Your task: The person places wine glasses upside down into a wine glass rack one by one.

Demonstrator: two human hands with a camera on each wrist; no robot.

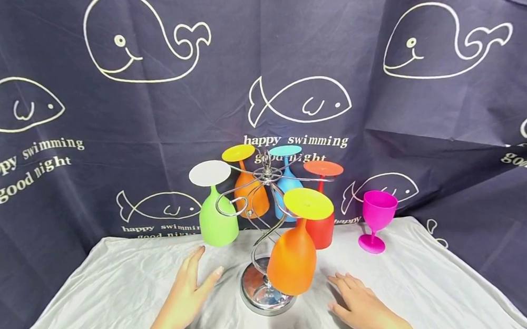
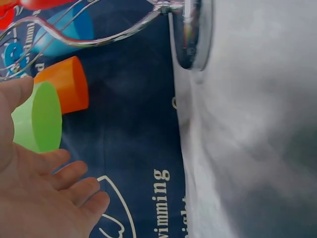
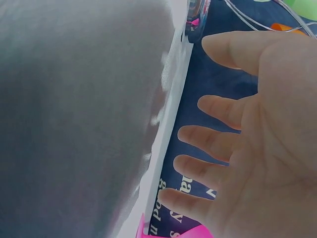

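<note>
A chrome goblet rack [image 1: 268,296] stands on the white cloth, with plastic goblets hanging upside down from its wire arms. The green goblet [image 1: 218,219] hangs at the left, the orange goblet with a yellow foot [image 1: 294,259] at the front. Behind them hang another orange goblet [image 1: 251,195], a blue goblet [image 1: 289,186] and a red goblet [image 1: 321,230]. My left hand [image 1: 183,296], thumb spread and fingers extended, is just below the green goblet and holds nothing. To the right of the rack base, my right hand [image 1: 365,305] holds nothing, its fingers extended and spread.
A magenta goblet [image 1: 379,214] stands upright on the white cloth [image 1: 123,289] at the back right. Behind the table hangs a dark blue curtain [image 1: 279,36] printed with whales, fish and lettering.
</note>
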